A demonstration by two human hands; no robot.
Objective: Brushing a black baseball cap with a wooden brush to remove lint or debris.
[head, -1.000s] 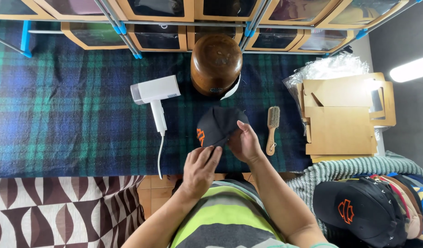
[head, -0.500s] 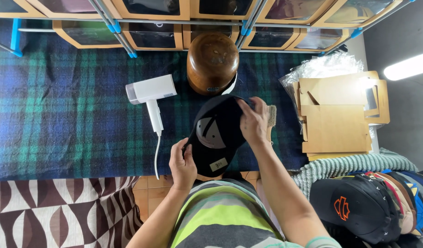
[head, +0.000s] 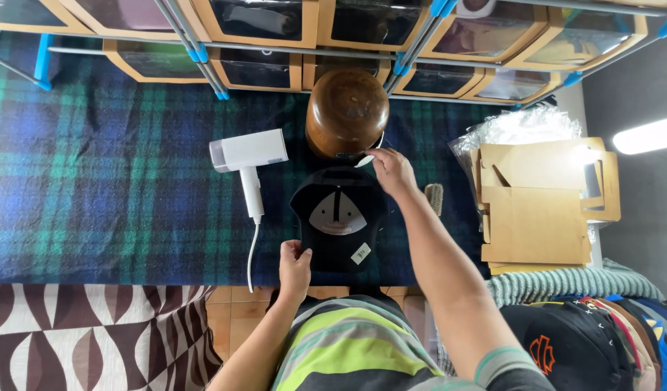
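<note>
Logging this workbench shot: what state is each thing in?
Black cap: inside-up, held at both ends.
Left hand: gripping the cap's near edge.
Right hand: pinching the cap's far edge.
Wooden hat block: upright, bare.
White hair dryer: lying flat, untouched.
Brush: lying, partly hidden.

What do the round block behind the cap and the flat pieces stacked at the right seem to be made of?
Round block: looks like wood, brown with mottled grain and a dull polished sheen. Flat pieces: apparently plain cardboard, tan and matte, with cut slots and thin edges.
</note>
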